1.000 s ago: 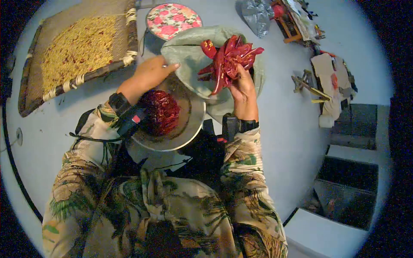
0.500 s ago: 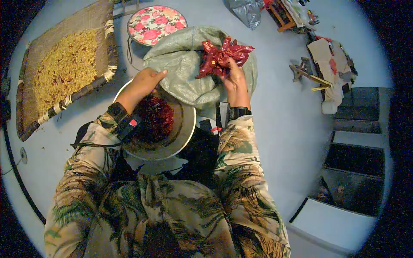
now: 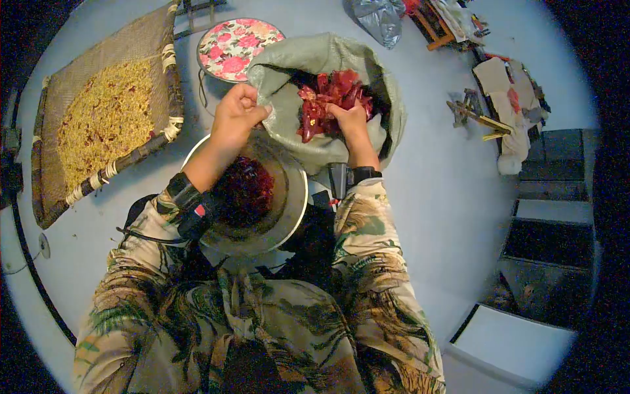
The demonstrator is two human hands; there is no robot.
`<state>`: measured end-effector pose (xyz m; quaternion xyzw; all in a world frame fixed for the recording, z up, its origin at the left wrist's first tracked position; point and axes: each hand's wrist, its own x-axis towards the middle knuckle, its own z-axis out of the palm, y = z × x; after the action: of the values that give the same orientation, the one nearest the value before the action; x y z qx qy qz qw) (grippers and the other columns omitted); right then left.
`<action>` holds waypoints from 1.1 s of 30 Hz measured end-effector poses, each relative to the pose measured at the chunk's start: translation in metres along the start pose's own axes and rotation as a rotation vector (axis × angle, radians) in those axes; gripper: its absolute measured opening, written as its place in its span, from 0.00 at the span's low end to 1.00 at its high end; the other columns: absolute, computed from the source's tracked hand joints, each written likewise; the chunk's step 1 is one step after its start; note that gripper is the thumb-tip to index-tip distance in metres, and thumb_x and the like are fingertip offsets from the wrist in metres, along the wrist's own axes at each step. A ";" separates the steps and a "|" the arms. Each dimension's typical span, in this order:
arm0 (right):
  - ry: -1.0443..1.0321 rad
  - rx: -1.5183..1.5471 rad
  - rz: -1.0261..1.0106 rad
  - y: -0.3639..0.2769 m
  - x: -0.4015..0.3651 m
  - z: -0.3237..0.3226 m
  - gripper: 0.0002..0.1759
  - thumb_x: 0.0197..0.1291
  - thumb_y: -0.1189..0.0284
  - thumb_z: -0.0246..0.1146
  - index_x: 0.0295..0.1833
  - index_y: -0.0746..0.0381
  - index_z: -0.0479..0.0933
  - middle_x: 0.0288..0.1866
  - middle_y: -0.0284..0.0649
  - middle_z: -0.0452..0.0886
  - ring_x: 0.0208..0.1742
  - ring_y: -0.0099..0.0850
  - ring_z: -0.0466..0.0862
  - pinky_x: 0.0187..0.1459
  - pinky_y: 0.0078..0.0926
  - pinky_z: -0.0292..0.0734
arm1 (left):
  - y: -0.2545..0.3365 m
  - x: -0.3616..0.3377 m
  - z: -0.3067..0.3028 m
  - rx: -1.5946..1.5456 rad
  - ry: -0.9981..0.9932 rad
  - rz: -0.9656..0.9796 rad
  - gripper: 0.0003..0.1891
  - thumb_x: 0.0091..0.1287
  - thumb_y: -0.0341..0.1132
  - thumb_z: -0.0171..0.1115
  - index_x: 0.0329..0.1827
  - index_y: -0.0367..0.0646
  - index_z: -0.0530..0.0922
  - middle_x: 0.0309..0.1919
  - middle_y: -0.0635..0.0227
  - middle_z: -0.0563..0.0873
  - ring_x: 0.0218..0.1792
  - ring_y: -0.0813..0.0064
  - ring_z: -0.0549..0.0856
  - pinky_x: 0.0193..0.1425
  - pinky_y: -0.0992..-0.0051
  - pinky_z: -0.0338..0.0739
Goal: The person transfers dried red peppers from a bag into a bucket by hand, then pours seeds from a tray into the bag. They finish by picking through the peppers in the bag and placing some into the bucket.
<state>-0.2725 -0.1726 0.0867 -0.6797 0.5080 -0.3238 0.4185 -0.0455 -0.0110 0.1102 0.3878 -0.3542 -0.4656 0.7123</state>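
Note:
My right hand (image 3: 351,125) is over the mouth of a pale green woven sack (image 3: 279,128), its fingers closed around a bunch of dried red chili peppers (image 3: 314,108). Broken pepper pieces and a few light seeds show in the bunch. My left hand (image 3: 237,118) pinches the sack's near-left edge between thumb and curled fingers. Below my left wrist stands a wide metal pot (image 3: 298,197) with dark red chili pieces (image 3: 246,190) in its bottom. The sack's inside is partly hidden by the peppers and my right hand.
A framed mesh tray (image 3: 49,164) with yellow seeds (image 3: 108,111) lies at the left. A round stool with a flowered top (image 3: 236,49) stands behind the sack. A plastic bag (image 3: 380,23), a wooden rack with cloth (image 3: 492,85) and dark shelving (image 3: 545,243) are along the right.
My right hand has lowered the peppers into the sack's mouth, which now gapes wider. My left hand has moved up and right, drawing the sack's edge upward.

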 end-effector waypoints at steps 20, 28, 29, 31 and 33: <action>0.120 -0.552 -0.278 -0.036 0.011 -0.025 0.24 0.54 0.69 0.65 0.58 0.59 0.75 0.53 0.53 0.80 0.55 0.42 0.80 0.57 0.33 0.72 | -0.002 0.014 -0.017 0.122 0.000 -0.031 0.09 0.61 0.25 0.63 0.40 0.41 0.71 0.27 0.74 0.79 0.26 0.86 0.76 0.29 0.84 0.72; -0.320 -0.737 -0.393 -0.057 -0.018 0.012 0.22 0.56 0.62 0.65 0.55 0.60 0.78 0.56 0.51 0.78 0.61 0.47 0.75 0.61 0.37 0.68 | 0.000 0.012 -0.009 0.089 0.026 -0.035 0.14 0.57 0.28 0.69 0.36 0.48 0.69 0.23 0.84 0.63 0.24 0.90 0.62 0.27 0.86 0.59; -0.436 -0.717 -0.183 -0.064 -0.017 0.007 0.22 0.55 0.61 0.66 0.53 0.61 0.79 0.52 0.52 0.80 0.55 0.47 0.79 0.56 0.38 0.72 | 0.001 0.012 -0.008 0.084 0.025 -0.037 0.14 0.57 0.28 0.69 0.36 0.48 0.69 0.23 0.84 0.64 0.24 0.90 0.63 0.27 0.86 0.59; -0.545 -0.814 -0.098 -0.064 -0.020 0.009 0.22 0.54 0.62 0.66 0.52 0.62 0.79 0.50 0.53 0.81 0.52 0.47 0.81 0.53 0.38 0.74 | 0.001 0.011 -0.009 0.074 0.020 -0.050 0.14 0.57 0.28 0.68 0.37 0.47 0.69 0.24 0.83 0.66 0.25 0.90 0.65 0.28 0.86 0.60; -0.618 -0.872 -0.070 -0.063 -0.022 0.011 0.23 0.55 0.62 0.66 0.53 0.64 0.79 0.49 0.54 0.81 0.50 0.49 0.82 0.52 0.39 0.74 | 0.002 0.009 -0.007 0.054 0.014 -0.077 0.13 0.58 0.28 0.68 0.39 0.47 0.69 0.25 0.83 0.68 0.25 0.90 0.67 0.28 0.86 0.62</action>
<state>-0.2431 -0.1402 0.1379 -0.8706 0.4256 0.1189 0.2161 -0.0357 -0.0175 0.1103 0.4237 -0.3463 -0.4802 0.6855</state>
